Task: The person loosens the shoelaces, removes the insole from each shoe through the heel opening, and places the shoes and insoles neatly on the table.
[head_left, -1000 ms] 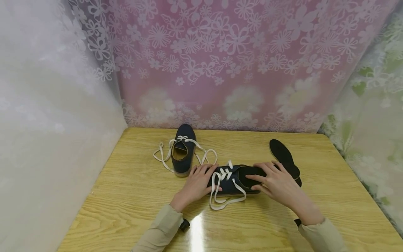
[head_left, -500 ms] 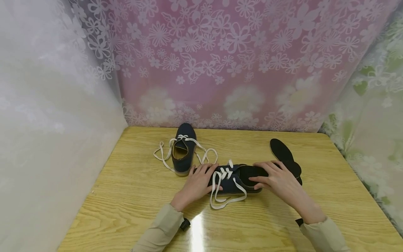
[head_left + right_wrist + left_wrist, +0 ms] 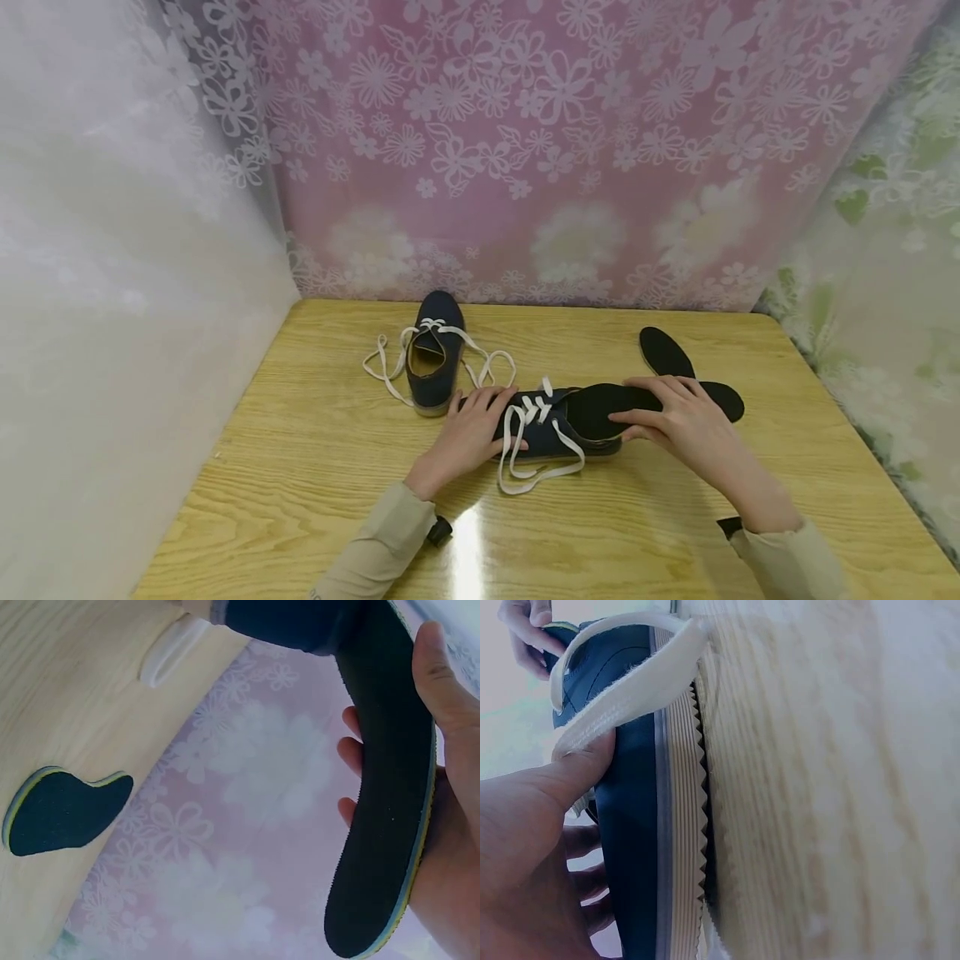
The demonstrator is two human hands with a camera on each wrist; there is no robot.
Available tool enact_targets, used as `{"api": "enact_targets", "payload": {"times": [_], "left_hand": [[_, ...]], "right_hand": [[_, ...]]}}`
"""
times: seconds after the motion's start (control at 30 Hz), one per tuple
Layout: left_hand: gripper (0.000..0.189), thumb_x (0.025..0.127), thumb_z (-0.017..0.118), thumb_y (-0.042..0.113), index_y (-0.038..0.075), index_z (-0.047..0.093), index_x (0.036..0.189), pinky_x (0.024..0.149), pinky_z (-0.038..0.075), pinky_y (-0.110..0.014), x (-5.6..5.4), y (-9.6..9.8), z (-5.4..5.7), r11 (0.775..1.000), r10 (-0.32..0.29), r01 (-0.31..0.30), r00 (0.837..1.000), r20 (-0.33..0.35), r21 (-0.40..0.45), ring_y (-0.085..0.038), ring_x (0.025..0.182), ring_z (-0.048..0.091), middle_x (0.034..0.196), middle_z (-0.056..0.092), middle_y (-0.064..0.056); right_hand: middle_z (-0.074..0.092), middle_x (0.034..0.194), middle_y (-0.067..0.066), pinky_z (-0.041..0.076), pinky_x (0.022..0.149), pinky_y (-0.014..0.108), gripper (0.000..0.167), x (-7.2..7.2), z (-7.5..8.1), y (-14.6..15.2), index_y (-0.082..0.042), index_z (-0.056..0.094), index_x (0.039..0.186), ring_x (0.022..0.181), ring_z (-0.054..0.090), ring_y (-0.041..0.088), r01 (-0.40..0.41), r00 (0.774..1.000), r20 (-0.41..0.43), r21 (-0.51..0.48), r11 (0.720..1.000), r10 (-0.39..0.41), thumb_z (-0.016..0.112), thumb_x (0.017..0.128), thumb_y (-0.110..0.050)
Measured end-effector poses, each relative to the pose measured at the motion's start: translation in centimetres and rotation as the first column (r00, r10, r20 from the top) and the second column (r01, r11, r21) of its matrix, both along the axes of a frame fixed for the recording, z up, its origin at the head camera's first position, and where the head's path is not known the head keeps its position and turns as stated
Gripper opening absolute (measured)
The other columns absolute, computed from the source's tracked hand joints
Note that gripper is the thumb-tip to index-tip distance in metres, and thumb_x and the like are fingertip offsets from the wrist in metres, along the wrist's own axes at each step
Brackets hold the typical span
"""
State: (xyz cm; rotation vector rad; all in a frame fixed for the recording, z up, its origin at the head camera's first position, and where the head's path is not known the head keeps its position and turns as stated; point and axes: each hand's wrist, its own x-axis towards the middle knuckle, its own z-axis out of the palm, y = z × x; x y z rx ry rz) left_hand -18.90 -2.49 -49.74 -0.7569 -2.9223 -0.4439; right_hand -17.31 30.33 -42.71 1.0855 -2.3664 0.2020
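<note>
A navy shoe point(image 3: 570, 440) with loose white laces point(image 3: 544, 482) lies sideways on the table, its toe pointing left. My left hand point(image 3: 463, 437) grips it over the toe, with the thumb point(image 3: 585, 769) along the side in the left wrist view. From the shoe's opening a black insole point(image 3: 600, 408) sticks out to the right, one end at or inside the opening. My right hand point(image 3: 693, 429) holds this insole around its middle, thumb on one edge and fingers on the other, as the right wrist view shows. How deep the insole sits is hidden.
Another navy shoe point(image 3: 433, 390) stands behind, toe away from me, its laces spread on both sides. A second black insole point(image 3: 663, 350) lies on the table point(image 3: 585, 542) beyond my right hand. Patterned curtains point(image 3: 525, 167) hang around the table.
My right hand has shifted to the right, and the insole has slid partly out of the shoe with it. My left hand keeps its grip on the toe.
</note>
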Motion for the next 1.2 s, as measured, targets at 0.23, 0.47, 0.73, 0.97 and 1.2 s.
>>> {"api": "enact_targets", "payload": {"times": [0.23,0.47,0.73,0.97,1.2], "left_hand": [[0.083,0.089,0.066,0.061,0.021,0.041,0.156,0.114,0.031,-0.063,-0.1,0.1,0.3,1.0,0.009,-0.009,1.0,0.023,0.005,-0.027,0.138,0.045,0.148,0.049,-0.004],[0.083,0.088,0.066,0.062,0.021,0.042,0.155,0.113,0.031,-0.064,-0.2,0.1,0.3,1.0,0.009,-0.009,1.0,0.014,0.012,-0.027,0.137,0.046,0.147,0.049,-0.004],[0.083,0.088,0.067,0.062,0.02,0.042,0.155,0.113,0.031,-0.064,0.1,0.1,0.4,1.0,0.003,-0.004,1.0,0.02,0.027,-0.027,0.137,0.046,0.146,0.05,-0.004],[0.084,0.088,0.066,0.062,0.02,0.041,0.156,0.113,0.031,-0.064,0.0,0.0,0.3,1.0,0.008,-0.009,1.0,0.021,0.025,-0.027,0.138,0.045,0.147,0.049,-0.004],[0.084,0.088,0.066,0.063,0.02,0.041,0.156,0.113,0.032,-0.063,0.1,0.1,0.3,1.0,0.005,-0.005,1.0,0.011,0.011,-0.027,0.137,0.046,0.148,0.049,-0.004]], "right_hand": [[0.064,0.127,0.017,0.047,0.088,0.061,0.049,0.4,2.0,1.1,-0.025,0.079,0.115,0.104,0.063,0.04,0.093,0.996,-0.006,-0.052,0.994,-0.093,0.043,0.098,-0.054],[0.06,0.129,0.023,0.052,0.071,0.055,0.037,-0.8,1.0,1.5,-0.018,0.072,0.129,0.098,0.061,0.045,0.244,0.97,0.006,-0.088,0.966,-0.244,0.072,0.092,-0.025],[0.057,0.132,0.025,0.052,0.078,0.057,0.038,-2.8,-1.6,0.8,-0.012,0.064,0.138,0.099,0.06,0.049,0.375,0.924,0.082,-0.015,0.927,-0.373,0.062,0.102,-0.025],[0.052,0.135,0.031,0.052,0.078,0.059,0.041,-4.2,-2.9,-0.1,-0.005,0.06,0.14,0.104,0.057,0.052,0.454,0.853,0.251,0.077,0.888,-0.458,0.059,0.102,-0.019],[0.057,0.125,0.031,0.054,0.065,0.054,0.039,-5.8,-4.8,-0.2,-0.003,0.063,0.136,0.087,0.063,0.045,0.489,0.767,0.38,0.176,0.854,-0.517,0.062,0.102,-0.023]]}}
